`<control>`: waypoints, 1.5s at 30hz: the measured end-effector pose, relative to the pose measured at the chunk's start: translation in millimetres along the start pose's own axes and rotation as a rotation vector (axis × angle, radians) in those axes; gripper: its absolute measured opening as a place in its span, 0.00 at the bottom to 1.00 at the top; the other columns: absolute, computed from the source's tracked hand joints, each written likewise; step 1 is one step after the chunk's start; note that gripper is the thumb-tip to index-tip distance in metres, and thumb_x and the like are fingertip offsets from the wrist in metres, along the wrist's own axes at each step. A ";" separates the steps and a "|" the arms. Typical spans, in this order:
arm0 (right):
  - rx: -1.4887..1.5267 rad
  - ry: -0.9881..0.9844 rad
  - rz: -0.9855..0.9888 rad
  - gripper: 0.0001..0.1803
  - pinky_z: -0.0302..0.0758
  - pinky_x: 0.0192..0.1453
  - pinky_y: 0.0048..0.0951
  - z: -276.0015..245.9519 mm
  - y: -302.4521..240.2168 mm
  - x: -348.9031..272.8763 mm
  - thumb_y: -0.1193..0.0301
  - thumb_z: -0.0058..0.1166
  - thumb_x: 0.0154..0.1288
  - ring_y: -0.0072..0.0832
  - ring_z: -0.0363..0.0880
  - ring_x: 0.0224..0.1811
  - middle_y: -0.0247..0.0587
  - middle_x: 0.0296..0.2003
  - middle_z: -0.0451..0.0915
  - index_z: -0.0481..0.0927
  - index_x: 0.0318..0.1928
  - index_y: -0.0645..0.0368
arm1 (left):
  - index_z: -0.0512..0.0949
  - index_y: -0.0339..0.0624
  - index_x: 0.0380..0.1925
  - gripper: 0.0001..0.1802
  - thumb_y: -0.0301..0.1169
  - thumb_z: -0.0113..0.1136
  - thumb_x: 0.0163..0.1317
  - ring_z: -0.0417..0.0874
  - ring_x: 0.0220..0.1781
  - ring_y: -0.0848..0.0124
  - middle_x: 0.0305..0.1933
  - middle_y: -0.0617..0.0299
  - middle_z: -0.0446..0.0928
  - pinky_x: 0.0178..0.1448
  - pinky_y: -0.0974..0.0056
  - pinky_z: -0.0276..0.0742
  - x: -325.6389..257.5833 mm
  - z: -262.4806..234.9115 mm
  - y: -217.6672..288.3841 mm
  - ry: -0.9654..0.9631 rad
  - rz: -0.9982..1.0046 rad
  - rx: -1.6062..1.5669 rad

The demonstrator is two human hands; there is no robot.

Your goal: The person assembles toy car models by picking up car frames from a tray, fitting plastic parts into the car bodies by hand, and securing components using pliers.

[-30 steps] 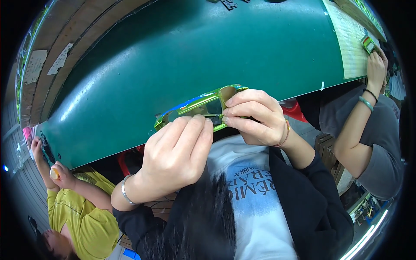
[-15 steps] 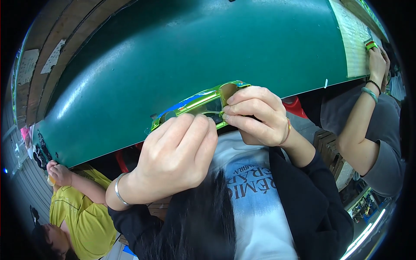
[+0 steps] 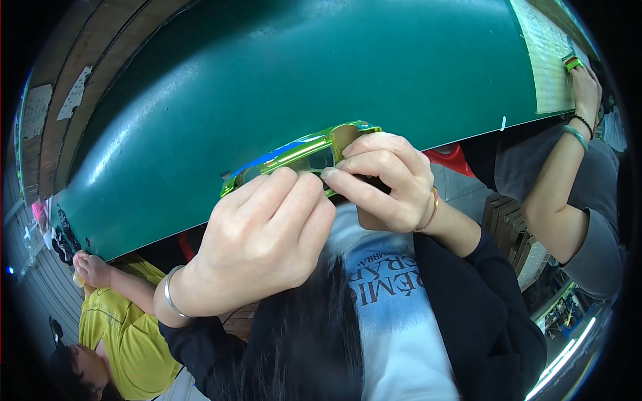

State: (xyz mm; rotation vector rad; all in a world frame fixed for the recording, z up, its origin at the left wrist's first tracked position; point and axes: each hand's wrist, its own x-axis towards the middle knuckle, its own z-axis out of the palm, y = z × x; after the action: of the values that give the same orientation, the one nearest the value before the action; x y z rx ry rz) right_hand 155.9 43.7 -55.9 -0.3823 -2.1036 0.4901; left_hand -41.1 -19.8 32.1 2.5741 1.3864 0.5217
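Note:
A shiny green toy car body (image 3: pixel 294 156), with blue on its upper side, is held on its side near the table's front edge. My left hand (image 3: pixel 264 234) is closed on its near left part, knuckles up, with the fingertips mostly hidden behind the hand. At the right end, my right hand (image 3: pixel 394 184) grips the shell by a brown-looking wheel arch. Its thumb and index finger reach to the side window opening, close to the left fingers. Whether a small part is pinched there, I cannot tell.
Under the shell spreads a green table (image 3: pixel 414 60). Wooden boards (image 3: pixel 63 100) border it at the left. At far right another person's hand (image 3: pixel 586 90) holds a small green and red piece over a pale sheet (image 3: pixel 545 60). A person in yellow (image 3: pixel 127 334) sits at lower left.
Both hands and the toy car body have shifted slightly left. My right thumb and index finger have moved left along the window opening, closer to my left fingers.

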 end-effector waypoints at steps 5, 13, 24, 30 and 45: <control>-0.026 -0.033 -0.004 0.08 0.80 0.44 0.38 1.6 0.2 3.1 0.73 0.65 0.46 0.28 0.79 0.38 0.30 0.40 0.82 0.85 0.31 0.54 | 0.82 0.32 0.36 0.14 0.24 0.68 0.47 0.84 0.37 0.63 0.38 0.54 0.81 0.37 0.62 0.81 -10.6 0.7 -0.2 0.066 -0.098 -0.061; -0.023 -0.069 0.008 0.09 0.78 0.43 0.38 2.1 -0.4 4.6 0.71 0.65 0.44 0.26 0.79 0.37 0.28 0.40 0.82 0.85 0.31 0.53 | 0.84 0.32 0.37 0.17 0.20 0.76 0.45 0.86 0.43 0.55 0.39 0.53 0.84 0.47 0.57 0.84 -23.9 26.9 23.1 0.263 -0.321 0.062; -0.001 -0.110 -0.017 0.11 0.76 0.41 0.35 1.8 -0.5 6.9 0.69 0.62 0.42 0.27 0.78 0.39 0.30 0.42 0.82 0.83 0.31 0.55 | 0.81 0.28 0.30 0.12 0.24 0.62 0.43 0.86 0.42 0.56 0.37 0.49 0.81 0.45 0.55 0.86 -21.1 35.4 8.2 0.267 -0.146 0.068; -0.058 -0.234 -0.021 0.18 0.73 0.36 0.37 -4.5 -0.3 14.2 0.74 0.62 0.40 0.34 0.79 0.40 0.36 0.44 0.84 0.88 0.38 0.60 | 0.83 0.29 0.36 0.13 0.21 0.65 0.48 0.86 0.48 0.55 0.41 0.50 0.83 0.50 0.55 0.84 -26.5 37.6 12.1 0.299 -0.234 0.145; -0.026 -0.225 -0.049 0.12 0.79 0.42 0.39 -0.2 0.0 20.8 0.73 0.62 0.47 0.35 0.82 0.47 0.38 0.42 0.81 0.86 0.35 0.62 | 0.85 0.34 0.36 0.11 0.25 0.69 0.51 0.80 0.57 0.56 0.46 0.56 0.84 0.56 0.51 0.78 -29.6 36.0 15.3 0.289 -0.304 0.285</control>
State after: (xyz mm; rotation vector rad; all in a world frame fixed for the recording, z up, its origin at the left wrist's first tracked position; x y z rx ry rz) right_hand 144.9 53.0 -40.9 -0.3006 -2.3325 0.4966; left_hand -30.5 -52.4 -2.9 2.4928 2.0423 0.7094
